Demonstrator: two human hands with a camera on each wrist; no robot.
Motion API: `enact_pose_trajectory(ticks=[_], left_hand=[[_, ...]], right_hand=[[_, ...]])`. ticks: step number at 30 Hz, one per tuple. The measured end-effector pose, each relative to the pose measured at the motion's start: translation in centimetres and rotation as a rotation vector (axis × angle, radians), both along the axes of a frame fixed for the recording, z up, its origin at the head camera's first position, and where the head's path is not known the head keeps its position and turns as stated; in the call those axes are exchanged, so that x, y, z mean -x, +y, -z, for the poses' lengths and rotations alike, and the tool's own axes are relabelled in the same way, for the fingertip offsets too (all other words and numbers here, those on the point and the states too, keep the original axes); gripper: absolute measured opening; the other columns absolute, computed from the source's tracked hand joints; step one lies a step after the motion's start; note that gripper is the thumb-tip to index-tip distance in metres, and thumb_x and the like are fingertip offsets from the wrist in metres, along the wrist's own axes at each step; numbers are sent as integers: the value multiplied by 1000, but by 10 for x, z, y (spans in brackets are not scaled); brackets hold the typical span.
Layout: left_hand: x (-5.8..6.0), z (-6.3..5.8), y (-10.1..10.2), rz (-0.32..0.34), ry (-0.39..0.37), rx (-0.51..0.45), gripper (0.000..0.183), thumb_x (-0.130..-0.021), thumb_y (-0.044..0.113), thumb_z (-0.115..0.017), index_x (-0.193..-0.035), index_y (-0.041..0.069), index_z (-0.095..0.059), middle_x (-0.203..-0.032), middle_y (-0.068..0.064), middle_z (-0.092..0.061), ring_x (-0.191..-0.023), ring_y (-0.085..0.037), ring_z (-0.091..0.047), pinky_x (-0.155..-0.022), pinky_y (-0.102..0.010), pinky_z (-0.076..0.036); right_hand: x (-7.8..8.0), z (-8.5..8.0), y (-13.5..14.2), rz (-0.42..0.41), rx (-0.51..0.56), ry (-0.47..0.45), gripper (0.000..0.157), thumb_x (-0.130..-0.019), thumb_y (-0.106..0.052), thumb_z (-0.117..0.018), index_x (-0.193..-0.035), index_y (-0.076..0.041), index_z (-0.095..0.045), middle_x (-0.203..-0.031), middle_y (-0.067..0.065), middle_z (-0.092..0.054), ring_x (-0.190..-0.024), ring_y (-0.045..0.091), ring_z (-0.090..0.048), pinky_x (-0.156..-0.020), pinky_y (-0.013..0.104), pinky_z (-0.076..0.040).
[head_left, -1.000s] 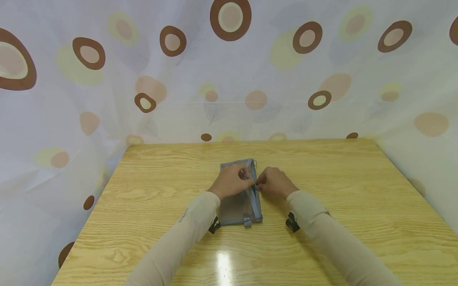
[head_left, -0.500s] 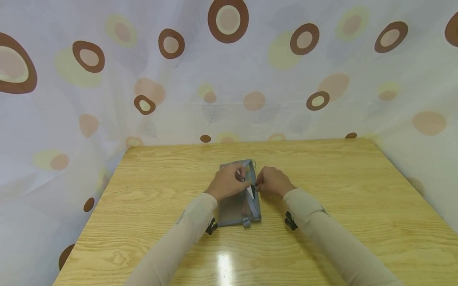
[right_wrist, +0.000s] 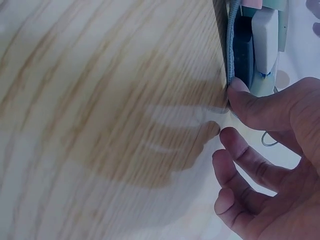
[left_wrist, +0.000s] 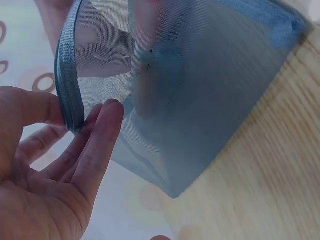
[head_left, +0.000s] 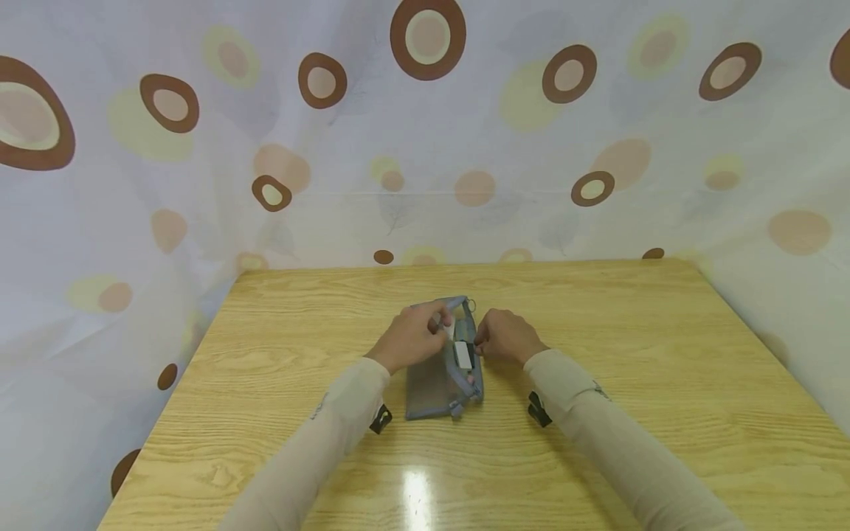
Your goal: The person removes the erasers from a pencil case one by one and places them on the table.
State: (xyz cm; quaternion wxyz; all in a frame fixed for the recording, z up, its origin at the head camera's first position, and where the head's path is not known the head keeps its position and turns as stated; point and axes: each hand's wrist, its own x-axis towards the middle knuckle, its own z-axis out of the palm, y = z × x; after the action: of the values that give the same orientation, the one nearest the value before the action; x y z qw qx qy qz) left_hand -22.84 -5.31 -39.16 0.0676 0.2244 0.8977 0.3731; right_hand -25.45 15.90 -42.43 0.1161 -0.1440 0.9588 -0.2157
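A grey-blue mesh zip pouch [head_left: 425, 391] lies on the wooden table, its mouth spread wide toward the right. My left hand [head_left: 413, 335] pinches the left zip edge [left_wrist: 70, 75] between thumb and fingers, lifting it. On the opposite side, my right hand [head_left: 508, 338] grips the other edge of the mouth, thumb [right_wrist: 255, 107] pressed on the rim. Inside show a white block [head_left: 462, 355], a black block [right_wrist: 243, 52] beside it, and something pink [right_wrist: 252, 3]. Through the mesh, the remaining contents look blurred.
A small metal ring [head_left: 472, 304] hangs at the pouch's far corner. Wooden tabletop [head_left: 299, 332] surrounds the pouch on all sides. Behind the table hangs a white curtain [head_left: 425, 147] with brown, yellow and peach spots.
My left hand has drawn its zip edge leftward, so the pouch mouth has opened wide and the white block inside has come into view. My right hand has stayed nearly in place.
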Motion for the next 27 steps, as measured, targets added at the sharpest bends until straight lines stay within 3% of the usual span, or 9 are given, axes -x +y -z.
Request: enact_pose_trajectory(ticks=[7,12,20,27], left_hand=[[-2,-1,-2,24,19,39,28,-101,7,-53,-125,8,-67,-67,1,-54,-46,-8,-41,-46,-23,-38],[-3,-2,-3,13,25,48,35,-99,6,-53,-131,3,-67,-58,4,-44,-43,-7,-33,-43,-21,-32],[-1,-2,-11,12,-21,10,51,-88,8,-69,-138,-2,-60,-73,-1,-57,-56,-10,-49,-53,-24,-43],[1,1,-24,61,-53,-10,65,-86,17,-80,-142,-2,-55,-104,-13,-67,-83,-18,-66,-73,-32,-57]], right_hand=[[0,0,0,-1,-7,1,7,-84,-6,-80,-91,-7,-81,-93,6,-77,-92,29,-72,-82,48,-58],[-1,-1,-1,-9,-26,3,8,-85,-7,-80,-93,-7,-81,-96,7,-77,-94,30,-72,-84,48,-58],[0,-1,-2,-28,-50,32,5,-84,-9,-82,-89,-9,-81,-94,5,-76,-89,26,-71,-81,46,-58],[0,1,-3,-26,-53,38,5,-85,-10,-81,-90,-8,-81,-96,6,-77,-90,27,-71,-83,47,-58]])
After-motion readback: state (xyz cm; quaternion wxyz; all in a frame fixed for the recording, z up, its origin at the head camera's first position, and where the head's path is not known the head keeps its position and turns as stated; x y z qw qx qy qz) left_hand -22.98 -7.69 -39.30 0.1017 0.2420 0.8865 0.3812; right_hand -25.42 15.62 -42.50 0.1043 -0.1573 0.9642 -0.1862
